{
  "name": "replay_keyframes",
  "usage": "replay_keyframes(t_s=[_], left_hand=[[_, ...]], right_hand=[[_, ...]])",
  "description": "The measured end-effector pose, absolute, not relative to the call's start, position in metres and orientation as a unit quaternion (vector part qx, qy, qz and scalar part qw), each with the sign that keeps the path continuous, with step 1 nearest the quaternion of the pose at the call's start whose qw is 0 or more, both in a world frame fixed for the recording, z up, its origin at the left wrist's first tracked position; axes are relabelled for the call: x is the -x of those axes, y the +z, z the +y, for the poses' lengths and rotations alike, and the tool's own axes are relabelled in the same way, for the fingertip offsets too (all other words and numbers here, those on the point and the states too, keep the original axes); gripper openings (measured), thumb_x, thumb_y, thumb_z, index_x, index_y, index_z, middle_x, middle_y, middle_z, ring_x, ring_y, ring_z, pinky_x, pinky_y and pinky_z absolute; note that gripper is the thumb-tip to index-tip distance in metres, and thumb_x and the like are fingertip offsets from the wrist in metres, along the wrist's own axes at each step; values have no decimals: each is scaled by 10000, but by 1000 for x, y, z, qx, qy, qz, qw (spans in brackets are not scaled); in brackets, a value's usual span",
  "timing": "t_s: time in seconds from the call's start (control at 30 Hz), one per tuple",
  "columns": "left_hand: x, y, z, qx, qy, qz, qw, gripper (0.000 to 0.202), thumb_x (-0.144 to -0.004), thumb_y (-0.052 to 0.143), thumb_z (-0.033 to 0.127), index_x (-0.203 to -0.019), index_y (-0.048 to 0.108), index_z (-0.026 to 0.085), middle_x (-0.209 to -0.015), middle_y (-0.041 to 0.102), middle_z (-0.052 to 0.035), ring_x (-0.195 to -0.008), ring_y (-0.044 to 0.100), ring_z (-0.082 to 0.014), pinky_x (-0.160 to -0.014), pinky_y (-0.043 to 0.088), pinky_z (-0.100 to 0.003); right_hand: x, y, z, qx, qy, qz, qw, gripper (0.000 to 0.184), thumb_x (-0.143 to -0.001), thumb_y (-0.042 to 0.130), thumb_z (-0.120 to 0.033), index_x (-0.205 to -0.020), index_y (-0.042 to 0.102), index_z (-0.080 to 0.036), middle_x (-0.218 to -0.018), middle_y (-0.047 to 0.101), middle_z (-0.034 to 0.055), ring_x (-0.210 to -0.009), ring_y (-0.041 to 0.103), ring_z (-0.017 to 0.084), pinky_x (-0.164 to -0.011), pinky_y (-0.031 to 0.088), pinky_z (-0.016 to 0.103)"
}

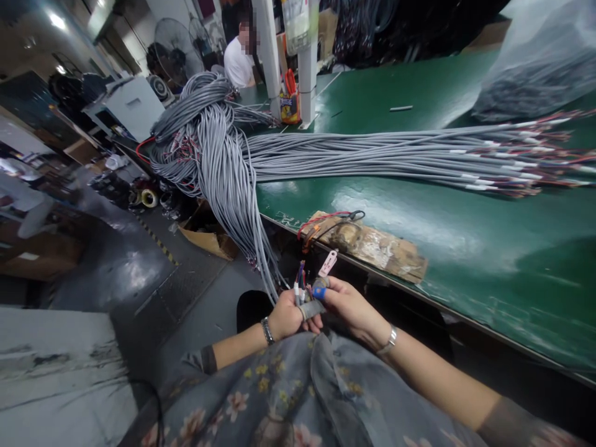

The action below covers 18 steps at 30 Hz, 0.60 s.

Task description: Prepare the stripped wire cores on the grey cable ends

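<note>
My left hand is closed around the ends of a few grey cables, held just above my lap. White bands and coloured wires stick up out of that grip. Close against it, my right hand is pinched, with blue tape on one digit and grey wrapping on others. A small flat pale-pink piece with a hole and red print juts up from the right fingers; its lower part is hidden. From a large grey cable bundle, strands hang over the table edge towards my left hand.
On the green table, a worn wooden block with red and black leads lies by the near edge. More grey cables stretch right, ending in bare coloured wires. A post stands behind; a person is beyond.
</note>
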State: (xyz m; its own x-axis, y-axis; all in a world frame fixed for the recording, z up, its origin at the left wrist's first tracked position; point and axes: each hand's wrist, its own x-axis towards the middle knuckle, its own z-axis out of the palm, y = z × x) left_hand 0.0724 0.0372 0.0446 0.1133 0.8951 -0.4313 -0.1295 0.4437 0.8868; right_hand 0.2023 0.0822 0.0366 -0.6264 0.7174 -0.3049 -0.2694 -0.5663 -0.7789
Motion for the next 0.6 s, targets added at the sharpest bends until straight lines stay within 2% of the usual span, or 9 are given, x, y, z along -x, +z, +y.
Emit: replay_keyframes(t_s=[0.13,0.3,0.47,0.6], left_hand=[[-75,42,38,-300,451,539,645,432,-584,705,540,-580,581,126,-439,587,-32,-328,521,-105,-306,270,-172],[-77,40,40,-231,510,536,632,444,-531,718,541,-575,521,145,-415,566,-16,-300,498,-102,-291,233,-172],[-76,38,40,-244,492,542,636,455,-544,700,563,-612,519,151,-406,548,-2,-296,496,-106,-298,219,-174],[-78,39,39,-271,467,559,629,431,-557,704,534,-568,516,147,-404,547,-11,-299,498,-106,-301,231,-178]], right_hand=[[-202,33,87,328,826,-343,304,276,-623,771,-380,-690,593,-179,-504,552,-37,-411,478,106,-422,347,242],[-204,35,88,340,814,-338,328,292,-613,783,-389,-619,577,-182,-487,496,-54,-432,444,83,-442,356,230],[-198,41,86,292,823,-394,288,302,-690,723,-436,-762,557,-194,-469,563,-40,-432,553,144,-482,413,277],[-194,46,86,269,833,-403,268,303,-728,684,-448,-733,505,-203,-430,594,-18,-411,588,180,-467,400,281]])
